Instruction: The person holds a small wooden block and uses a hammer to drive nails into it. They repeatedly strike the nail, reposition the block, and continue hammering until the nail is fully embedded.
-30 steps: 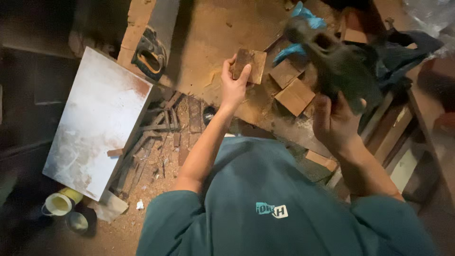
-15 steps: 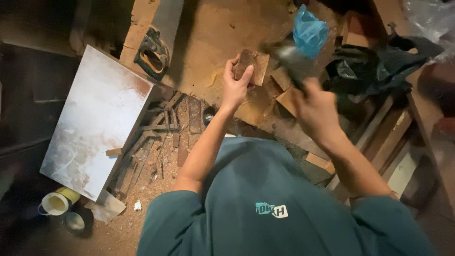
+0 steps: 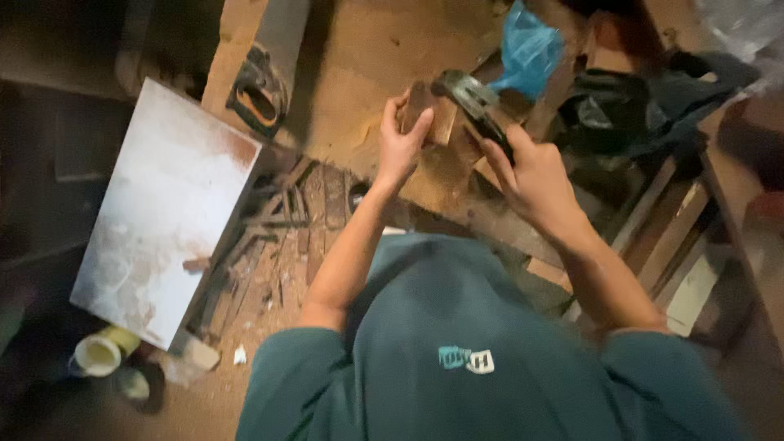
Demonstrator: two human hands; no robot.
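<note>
Nearest, the right hand (image 3: 535, 175) has its fingers closed around a hammer (image 3: 474, 106), whose head meets the small wooden block (image 3: 425, 114). The left hand (image 3: 400, 143) grips that block, fingers wrapped, on the dusty wooden surface (image 3: 359, 57). Beyond lies a blue plastic bag (image 3: 529, 49).

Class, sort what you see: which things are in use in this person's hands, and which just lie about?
In use:
left hand holding small wooden block
right hand gripping hammer

Lying about:
white board
blue plastic bag
wood scraps
cup
</note>
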